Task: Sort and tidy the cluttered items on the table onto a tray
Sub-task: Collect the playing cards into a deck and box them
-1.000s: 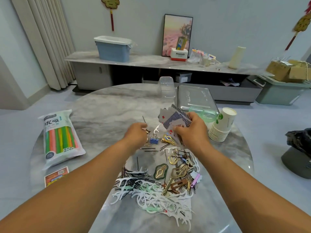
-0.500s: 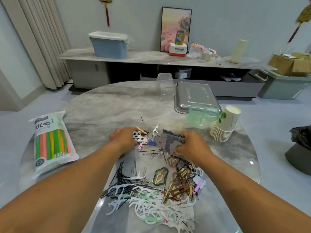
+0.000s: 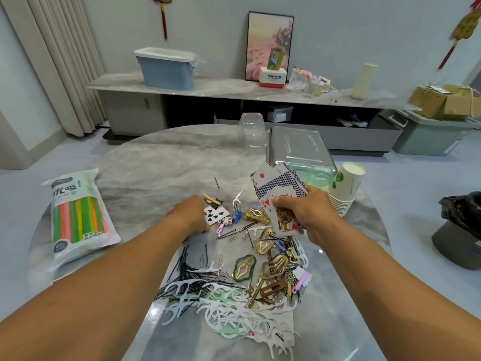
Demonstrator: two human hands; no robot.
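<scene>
Right hand raised off the counter since earlier, gripping fanned playing cards, left hand touching spade card, grip unclear.

Bare marble table leftward; clear box, cup stack flanking tray.

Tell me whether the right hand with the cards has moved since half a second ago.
Yes. The right hand has lifted its playing cards off the clutter; they now overlap the metal tray's near edge.
</scene>
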